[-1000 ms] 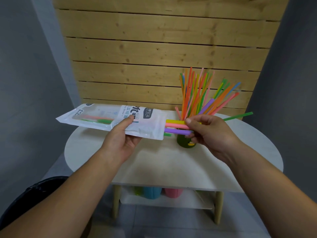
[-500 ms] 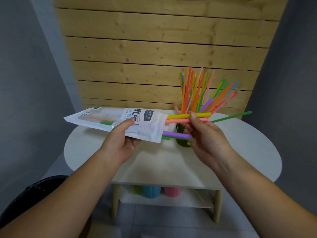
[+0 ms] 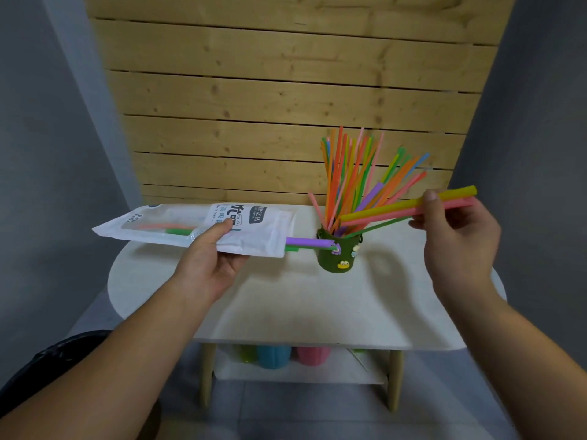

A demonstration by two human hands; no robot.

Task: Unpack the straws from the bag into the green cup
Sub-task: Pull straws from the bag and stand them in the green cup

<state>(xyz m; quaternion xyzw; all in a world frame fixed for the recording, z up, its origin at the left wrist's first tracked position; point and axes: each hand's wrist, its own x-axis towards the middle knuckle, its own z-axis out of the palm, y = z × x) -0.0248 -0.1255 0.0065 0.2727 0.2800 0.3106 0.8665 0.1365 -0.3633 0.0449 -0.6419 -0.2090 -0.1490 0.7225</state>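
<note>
My left hand [image 3: 212, 258] grips a white plastic straw bag [image 3: 178, 228], held level above the table's left side. A purple straw [image 3: 306, 241] and a thin green one stick out of the bag's open right end; an orange and a green straw show inside. My right hand [image 3: 457, 236] pinches a yellow straw [image 3: 397, 207] and a pink straw [image 3: 384, 215], fully out of the bag, held slanting over the green cup [image 3: 338, 257]. That cup stands on the table and is full of coloured straws [image 3: 355, 182] fanning upward.
The white oval table [image 3: 301, 306] stands against a wooden slat wall [image 3: 286, 106]. On its lower shelf lie blue [image 3: 273, 355], pink [image 3: 313, 355] and green cups. A dark bin [image 3: 47, 369] is at the lower left. Grey walls close in both sides.
My right hand has drawn the yellow and pink straws out of the bag and moved right with them. The bag stays in my left hand, purple straw still poking out.
</note>
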